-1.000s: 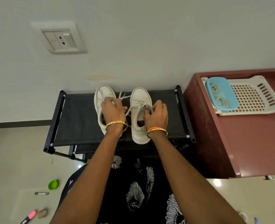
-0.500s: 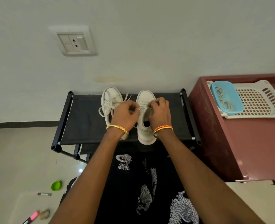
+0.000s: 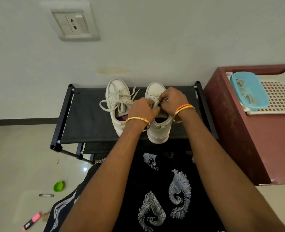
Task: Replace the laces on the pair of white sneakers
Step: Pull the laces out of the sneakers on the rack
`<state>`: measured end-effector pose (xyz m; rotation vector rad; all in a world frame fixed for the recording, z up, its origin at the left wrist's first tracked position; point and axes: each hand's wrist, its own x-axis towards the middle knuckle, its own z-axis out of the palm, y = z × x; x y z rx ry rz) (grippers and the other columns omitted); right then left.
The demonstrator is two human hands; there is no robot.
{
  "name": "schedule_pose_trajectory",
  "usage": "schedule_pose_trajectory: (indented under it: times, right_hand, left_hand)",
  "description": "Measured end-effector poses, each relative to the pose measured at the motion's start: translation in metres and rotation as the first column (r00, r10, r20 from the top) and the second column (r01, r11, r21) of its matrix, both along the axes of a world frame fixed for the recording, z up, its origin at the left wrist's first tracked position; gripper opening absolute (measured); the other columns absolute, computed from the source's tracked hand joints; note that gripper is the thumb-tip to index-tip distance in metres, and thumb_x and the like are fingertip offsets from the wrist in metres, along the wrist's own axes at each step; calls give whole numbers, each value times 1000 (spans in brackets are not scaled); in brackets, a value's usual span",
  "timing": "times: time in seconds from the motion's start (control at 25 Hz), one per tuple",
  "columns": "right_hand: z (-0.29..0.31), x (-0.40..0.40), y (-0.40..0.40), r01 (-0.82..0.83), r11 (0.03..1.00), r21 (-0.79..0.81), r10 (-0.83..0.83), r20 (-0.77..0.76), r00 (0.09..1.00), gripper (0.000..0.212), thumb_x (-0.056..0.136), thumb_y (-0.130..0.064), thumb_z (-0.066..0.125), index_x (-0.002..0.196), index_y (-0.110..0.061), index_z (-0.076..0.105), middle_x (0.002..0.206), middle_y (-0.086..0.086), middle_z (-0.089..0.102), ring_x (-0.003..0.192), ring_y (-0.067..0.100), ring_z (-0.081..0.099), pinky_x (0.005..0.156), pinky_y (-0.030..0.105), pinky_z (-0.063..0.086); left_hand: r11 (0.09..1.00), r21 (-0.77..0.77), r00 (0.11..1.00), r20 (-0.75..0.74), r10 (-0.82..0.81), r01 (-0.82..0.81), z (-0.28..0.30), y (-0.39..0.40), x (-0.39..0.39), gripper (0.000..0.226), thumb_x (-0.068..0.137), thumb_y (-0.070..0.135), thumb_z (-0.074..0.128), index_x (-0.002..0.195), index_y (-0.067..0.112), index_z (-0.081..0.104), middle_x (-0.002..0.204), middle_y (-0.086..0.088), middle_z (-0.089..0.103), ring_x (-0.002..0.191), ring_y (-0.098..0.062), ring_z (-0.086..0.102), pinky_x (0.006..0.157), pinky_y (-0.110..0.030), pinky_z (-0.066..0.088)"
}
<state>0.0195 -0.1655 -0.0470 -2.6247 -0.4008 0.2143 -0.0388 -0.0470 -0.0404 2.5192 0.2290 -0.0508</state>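
rack [image 3: 88, 121] bare left of sneakers [image 3: 117, 97], cabinet [image 3: 249, 131] blocking right

Both white sneakers [image 3: 157, 114] are showing smooth, matt leather-like uppers with flat woven cloth laces [image 3: 112, 102]. The rack [image 3: 88, 118] is presenting a matt black fabric top on black tube framing. The cabinet [image 3: 249, 139] is reflecting as glossy maroon laminate. The tray [image 3: 282, 97] and blue basket [image 3: 250, 91] are appearing plastic. The floor [image 3: 21, 156] is shining, polished.
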Motion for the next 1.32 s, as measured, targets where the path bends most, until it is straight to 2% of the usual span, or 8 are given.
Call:
schedule_pose_trajectory:
  times: [0.32, 0.56, 0.8, 0.88, 0.96, 1.04, 1.16, 1.32]
  right_hand:
    - [14, 13, -15, -2, 953, 302, 112, -345, 932, 10, 83, -11, 67, 92, -10, 72, 94, 6, 66, 89, 14, 60, 86, 28, 48]
    - [14, 3, -13, 253, 843, 474, -49, -401, 915, 11, 83, -8, 67, 75, -15, 68, 82, -5, 64, 83, 10, 58, 74, 20, 47]
    - [0, 17, -1, 770, 244, 590, -333, -694, 638, 10, 81, 1, 59, 74, -5, 64, 64, 8, 61, 52, 15, 56, 55, 24, 47]
    - [3, 20, 2, 731, 325, 600, -403, -612, 681, 15, 81, 3, 57, 78, -11, 59, 70, 7, 62, 51, 10, 56, 50, 22, 46]
    - [13, 15, -3, 503, 685, 527, -406, -297, 864, 20, 82, 1, 53, 82, -16, 62, 80, 2, 62, 61, 5, 54, 56, 17, 45]
    - [19, 5, -10, 181, 932, 313, -166, -74, 983, 21, 80, -8, 55, 90, -19, 70, 99, 3, 63, 83, 9, 57, 75, 16, 49]
    - [16, -13, -8, 18, 1000, -15, -19, -118, 993, 29, 83, -23, 62, 112, -22, 68, 131, 7, 49, 125, 28, 37, 105, 45, 34]
    - [12, -16, 2, 78, 997, -24, -78, -4, 997, 21, 87, -22, 62, 106, -18, 70, 138, 6, 43, 130, 26, 33, 104, 42, 28]
  left_hand:
    - [995, -96, 996, -88, -23, 15, -3, 3, 12, 21, 88, 28, 58, 73, 13, 59, 57, 3, 43, 65, -19, 47, 57, -26, 29]
    - [989, -15, 924, -353, -145, 150, -7, -1, 6, 41, 98, 36, 31, 126, 9, 43, 99, -12, 58, 88, -28, 55, 73, -33, 40]
    - [991, 1, 927, -354, -122, 131, -3, -5, 3, 37, 98, 35, 29, 120, 9, 45, 96, -9, 57, 81, -23, 51, 71, -33, 37]
    - [999, 13, 966, -256, -46, 51, -3, -7, 1, 30, 95, 35, 38, 101, 10, 54, 85, -5, 55, 75, -21, 49, 65, -30, 37]
    - [997, -33, 984, -171, 56, -63, -3, -8, 0, 26, 90, 34, 49, 78, 11, 54, 66, 0, 50, 60, -15, 46, 52, -26, 31]
    - [994, -43, 987, -129, 99, -105, -4, -8, -1, 28, 88, 33, 55, 69, 13, 52, 56, 2, 44, 54, -15, 41, 48, -26, 27]
    - [997, -16, 994, -71, 80, -82, -5, -8, -1, 26, 86, 31, 57, 66, 14, 52, 56, 0, 44, 59, -22, 44, 56, -29, 31]
    - [997, -29, 997, -23, 70, -70, -6, -6, -3, 24, 87, 28, 55, 72, 11, 63, 57, 1, 47, 63, -25, 50, 57, -28, 31]
